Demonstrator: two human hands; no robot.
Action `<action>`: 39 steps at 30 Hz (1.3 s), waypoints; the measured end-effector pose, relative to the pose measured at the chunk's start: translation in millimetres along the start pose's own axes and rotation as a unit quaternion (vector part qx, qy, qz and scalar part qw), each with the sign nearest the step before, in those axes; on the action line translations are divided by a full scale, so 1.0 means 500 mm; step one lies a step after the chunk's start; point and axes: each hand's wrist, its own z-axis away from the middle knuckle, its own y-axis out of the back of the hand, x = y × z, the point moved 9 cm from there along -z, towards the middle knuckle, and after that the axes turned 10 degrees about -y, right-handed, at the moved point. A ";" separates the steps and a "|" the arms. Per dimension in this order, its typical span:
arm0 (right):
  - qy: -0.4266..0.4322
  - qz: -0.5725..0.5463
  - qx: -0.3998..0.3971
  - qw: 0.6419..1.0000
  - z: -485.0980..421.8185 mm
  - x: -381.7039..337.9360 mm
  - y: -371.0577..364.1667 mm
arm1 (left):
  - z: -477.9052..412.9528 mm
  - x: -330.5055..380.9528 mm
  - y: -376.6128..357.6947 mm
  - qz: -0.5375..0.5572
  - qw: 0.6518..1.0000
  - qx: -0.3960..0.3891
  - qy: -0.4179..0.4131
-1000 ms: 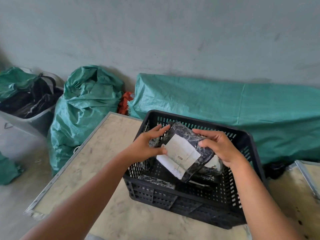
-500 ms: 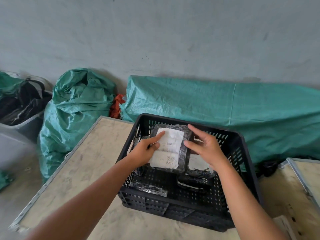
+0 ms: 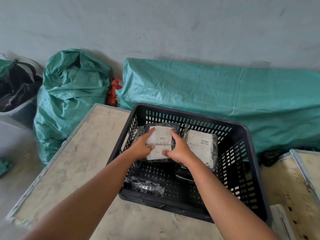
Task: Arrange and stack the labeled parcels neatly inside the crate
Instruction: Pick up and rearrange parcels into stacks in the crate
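Both hands, left [image 3: 142,148] and right [image 3: 178,149], clamped in a firm grip on the labeled parcel [image 3: 160,144], pressed flat in the crate's [image 3: 242,170] far-left corner, beside a second parcel [image 3: 200,144].

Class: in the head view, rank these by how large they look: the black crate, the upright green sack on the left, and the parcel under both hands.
1. black crate
2. upright green sack, though it sits farther away, so its true size is unsure
3. parcel

Soft, even daylight, no harsh shadows

Wide-angle bending showed at the edges, forearms [image 3: 90,201] smeared near the bottom, and plastic wrap [image 3: 147,187] caught small glints.
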 end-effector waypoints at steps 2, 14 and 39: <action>-0.023 0.023 -0.012 0.999 -0.014 0.001 -0.015 | -0.005 -0.008 0.001 -0.019 1.000 0.005 0.013; -0.146 0.050 -0.044 0.987 -0.037 0.047 -0.070 | -0.040 -0.049 -0.076 -0.207 0.969 -0.128 0.051; -0.139 0.031 -0.014 0.990 -0.090 0.146 -0.169 | -0.084 -0.149 -0.154 -0.299 0.939 -0.082 0.148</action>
